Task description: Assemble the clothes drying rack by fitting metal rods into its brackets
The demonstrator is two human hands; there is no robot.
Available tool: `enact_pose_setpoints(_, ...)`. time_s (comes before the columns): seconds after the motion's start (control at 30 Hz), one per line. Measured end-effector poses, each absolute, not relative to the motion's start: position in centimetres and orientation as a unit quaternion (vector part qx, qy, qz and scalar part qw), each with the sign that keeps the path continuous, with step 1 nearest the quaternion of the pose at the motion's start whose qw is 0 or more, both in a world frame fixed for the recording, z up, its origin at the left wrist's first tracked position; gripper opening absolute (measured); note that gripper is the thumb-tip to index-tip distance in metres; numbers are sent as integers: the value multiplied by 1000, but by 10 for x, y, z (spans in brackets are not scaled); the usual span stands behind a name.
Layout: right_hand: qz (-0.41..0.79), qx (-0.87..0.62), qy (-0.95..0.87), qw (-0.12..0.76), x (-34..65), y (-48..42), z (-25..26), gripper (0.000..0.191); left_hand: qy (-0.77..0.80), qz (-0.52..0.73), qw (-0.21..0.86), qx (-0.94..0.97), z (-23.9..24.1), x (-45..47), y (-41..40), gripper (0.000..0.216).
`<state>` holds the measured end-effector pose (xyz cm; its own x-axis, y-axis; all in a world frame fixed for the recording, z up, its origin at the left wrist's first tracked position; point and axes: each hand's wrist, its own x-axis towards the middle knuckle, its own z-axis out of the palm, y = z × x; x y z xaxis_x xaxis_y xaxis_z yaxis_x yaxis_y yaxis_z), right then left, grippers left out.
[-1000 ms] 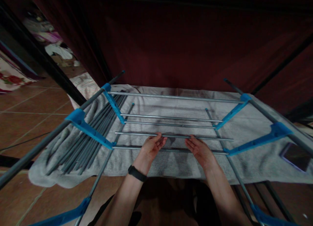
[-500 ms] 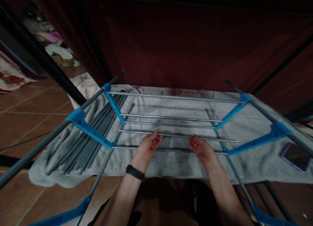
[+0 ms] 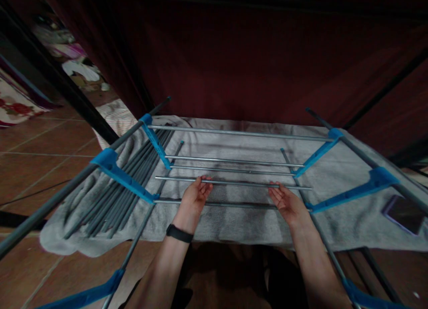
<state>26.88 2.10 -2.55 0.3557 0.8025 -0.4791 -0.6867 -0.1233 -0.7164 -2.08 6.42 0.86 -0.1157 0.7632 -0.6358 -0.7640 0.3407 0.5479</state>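
Observation:
A thin grey metal rod (image 3: 240,183) lies crosswise between my hands, above the grey towel. My left hand (image 3: 195,196), with a black band on its wrist, is closed on the rod left of its middle. Toward its right end, my right hand (image 3: 285,203) grips it with thumb and fingers. Around my hands stands a frame of grey tubes with blue plastic brackets, such as the left bracket (image 3: 129,180) and the right bracket (image 3: 354,191). A fixed crossbar (image 3: 240,205) runs nearer to me, partly hidden by my hands. More crossbars (image 3: 230,170) lie just beyond.
Several loose grey tubes (image 3: 133,188) lie in a bundle on the towel (image 3: 234,226) at the left. A phone (image 3: 404,214) rests at the right. A dark red panel (image 3: 234,68) rises behind, and tiled floor (image 3: 26,175) shows at the left.
The rod has shifted a little to the left. My left hand has moved left and my right hand right, so they hold it farther apart.

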Motion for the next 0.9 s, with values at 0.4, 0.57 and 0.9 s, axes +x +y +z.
enact_pose_setpoints(0.4,522,-522,-16,674,283,24,-27,11,466,626,624,-37,15,-33,68,28)
enact_pose_setpoints(0.57,519,-527,2,673,287,25,-30,17,452,649,610,-51,13,-37,69,27)
enact_pose_setpoints(0.9,517,-523,-14,677,284,24,-25,13,464,651,599,-57,10,-38,70,26)
